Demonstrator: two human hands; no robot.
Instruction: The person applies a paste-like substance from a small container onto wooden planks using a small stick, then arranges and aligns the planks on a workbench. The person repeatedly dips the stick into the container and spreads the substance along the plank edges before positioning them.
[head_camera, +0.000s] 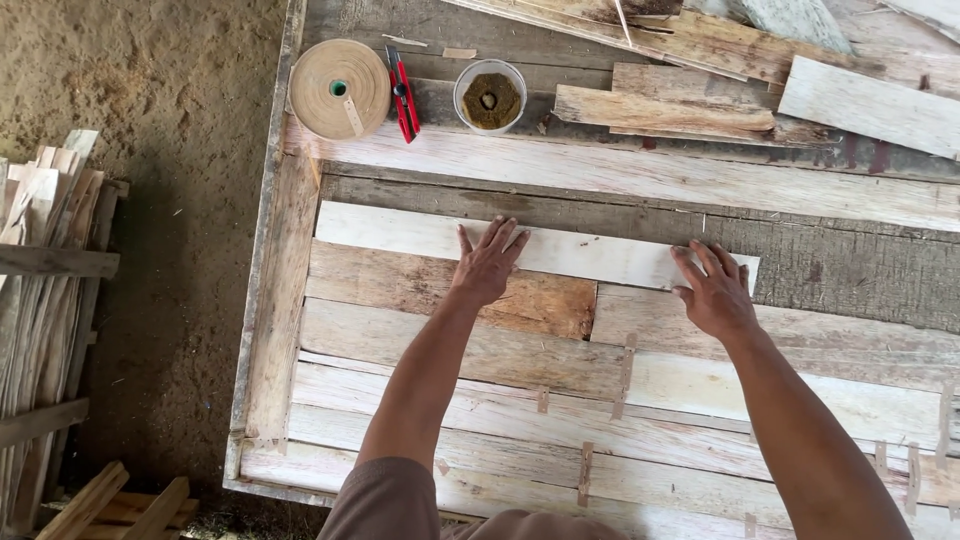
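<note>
Both forearms reach up over taped veneer sheets; left hand (487, 264) and right hand (716, 292) press flat, fingers spread, on a pale veneer strip (400, 232), bare grey bench (850, 262) just beyond its far edge.

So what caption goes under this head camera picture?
Left hand and right hand press a pale wood strip flat.

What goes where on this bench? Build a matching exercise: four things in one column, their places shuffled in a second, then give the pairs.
Things:
1. tape roll
2. red cutter
3. round tub
4. pale strip

Places:
A. under both hands
B. between the roll and the tub
C. far left corner of the bench
D. right of the cutter, beside loose boards

Pairs: 1-C, 2-B, 3-D, 4-A. The left hand and right hand lie flat on the strip.
</note>
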